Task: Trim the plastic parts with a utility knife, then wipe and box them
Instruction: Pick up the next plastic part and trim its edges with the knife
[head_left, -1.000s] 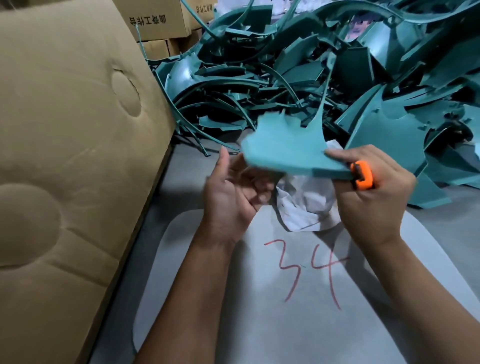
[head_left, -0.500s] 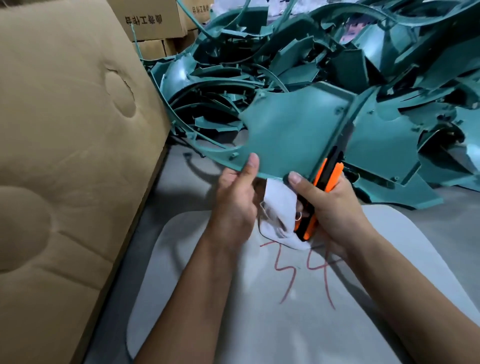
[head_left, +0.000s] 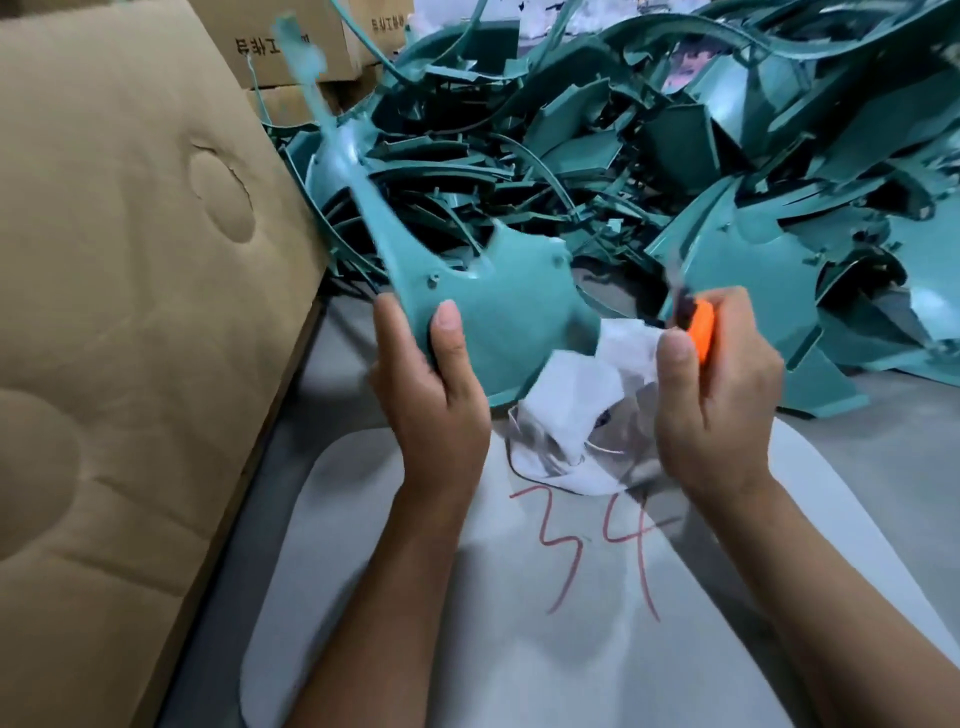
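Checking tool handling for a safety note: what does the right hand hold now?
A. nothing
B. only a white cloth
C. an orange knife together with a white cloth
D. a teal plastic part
C: the right hand grips the orange knife and the white cloth.

My one camera sits on my head and looks forward and down, close over my own forearms, which rise from the bottom edge to my left hand (head_left: 434, 395) and right hand (head_left: 719, 395) near the middle. It faces the heap of teal parts (head_left: 675, 156) across the top, with a cardboard box (head_left: 130, 312) filling the left side and the grey bench (head_left: 519, 649) below. Its wide angle bends the edges.
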